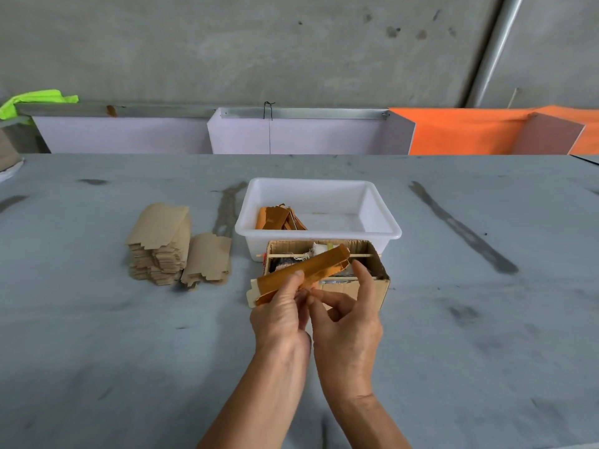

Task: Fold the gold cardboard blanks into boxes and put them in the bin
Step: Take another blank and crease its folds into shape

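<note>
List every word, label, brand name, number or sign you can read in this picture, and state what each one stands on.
None can be read.
gold box, held in both hands: no print visible.
white bin: plain walls.
brown cardboard box: no legible marking; its contents are too blurred to tell.
stacks of flat blanks: plain brown faces.

Two bare forearms enter from the bottom edge, with no sleeve, glove, watch or bracelet on either. The left hand (278, 315) and the right hand (348, 322) wear no rings on the fingers in view. The fingernails are short and unpainted. Creases mark the knuckles, and a skin fold crosses the right wrist.
</note>
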